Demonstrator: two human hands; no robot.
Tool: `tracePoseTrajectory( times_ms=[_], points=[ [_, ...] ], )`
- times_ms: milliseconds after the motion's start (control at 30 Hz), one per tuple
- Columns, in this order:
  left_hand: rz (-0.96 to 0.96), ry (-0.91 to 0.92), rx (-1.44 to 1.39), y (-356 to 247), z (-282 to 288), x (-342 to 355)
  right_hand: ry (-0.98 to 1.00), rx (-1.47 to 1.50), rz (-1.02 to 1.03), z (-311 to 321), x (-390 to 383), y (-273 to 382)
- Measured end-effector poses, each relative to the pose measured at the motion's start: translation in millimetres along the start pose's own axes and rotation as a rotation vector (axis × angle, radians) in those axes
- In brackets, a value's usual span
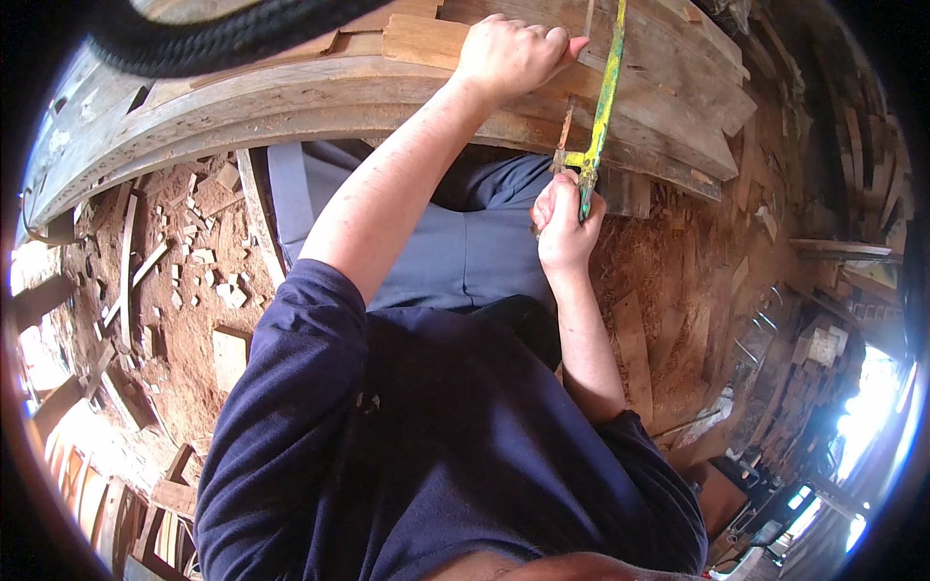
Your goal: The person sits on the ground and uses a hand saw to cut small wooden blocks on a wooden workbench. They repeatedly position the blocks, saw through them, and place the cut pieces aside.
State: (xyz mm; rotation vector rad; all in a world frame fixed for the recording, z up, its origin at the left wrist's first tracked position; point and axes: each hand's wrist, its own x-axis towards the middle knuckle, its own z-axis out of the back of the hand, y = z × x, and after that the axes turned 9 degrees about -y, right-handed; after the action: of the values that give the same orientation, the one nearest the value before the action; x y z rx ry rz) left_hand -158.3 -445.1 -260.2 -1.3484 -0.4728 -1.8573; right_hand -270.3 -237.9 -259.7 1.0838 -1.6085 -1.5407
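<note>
My left hand rests at the top of the wooden bench, fingers curled against the boards beside a pale wooden piece; whatever lies under the fingers is hidden. My right hand is closed round the lower end of a paint-smeared yellow-green saw-like tool, whose long bar runs upward over the bench's front edge, just right of my left hand. A thin rusty strip runs alongside that bar.
A thick black braided hose arches across the upper left. Sawdust, offcuts and long slats litter the floor at left. Loose boards lie at right, near stacked timber. My legs are under the bench's front edge.
</note>
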Motion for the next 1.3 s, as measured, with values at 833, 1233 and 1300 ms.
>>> tracePoseTrajectory(
  times_ms=[833,1233,1300],
  points=[
    [0.01,0.005,0.01,2,-3,1,0.176,0.319,-0.141,18,15,11],
    [-0.01,-0.062,-0.014,3,-2,1,0.26,0.421,-0.081,26,16,3],
    [-0.01,-0.071,-0.013,2,-1,0,0.257,0.403,-0.097,27,16,6]
  ],
)
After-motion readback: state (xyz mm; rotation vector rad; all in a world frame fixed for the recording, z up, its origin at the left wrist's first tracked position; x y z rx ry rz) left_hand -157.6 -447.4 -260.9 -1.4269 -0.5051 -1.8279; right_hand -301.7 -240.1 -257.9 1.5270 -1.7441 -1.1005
